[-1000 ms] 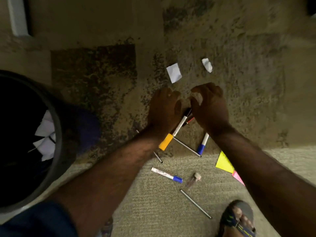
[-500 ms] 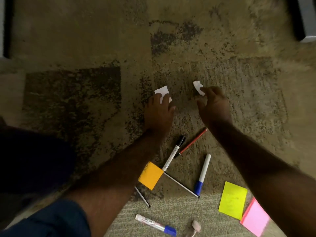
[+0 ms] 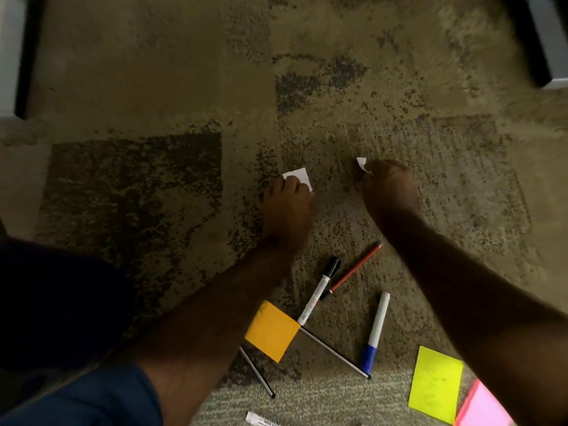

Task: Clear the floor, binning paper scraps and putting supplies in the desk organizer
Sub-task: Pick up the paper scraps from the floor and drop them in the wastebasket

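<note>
Two white paper scraps lie on the patterned carpet. My left hand (image 3: 287, 207) has its fingertips on the near edge of the squarish scrap (image 3: 299, 176), whether it grips it I cannot tell. My right hand (image 3: 388, 192) is curled and pinches the smaller crumpled scrap (image 3: 361, 163) at its fingertips. Behind the hands lie a black-capped marker (image 3: 319, 290), a red pencil (image 3: 353, 269), a blue-capped marker (image 3: 375, 332) and two thin dark pens (image 3: 335, 352).
An orange sticky note (image 3: 272, 330), a yellow sticky note (image 3: 436, 384) and a pink pad (image 3: 485, 407) lie near the bottom. Another marker's end (image 3: 261, 421) shows at the bottom edge. Dark furniture bases stand at the upper left (image 3: 24, 56) and upper right (image 3: 534, 41).
Both hands moved forward from the markers to the two white scraps. The right hand closed its fingers on the smaller scrap. The view shifted forward, and the bin left the frame.
</note>
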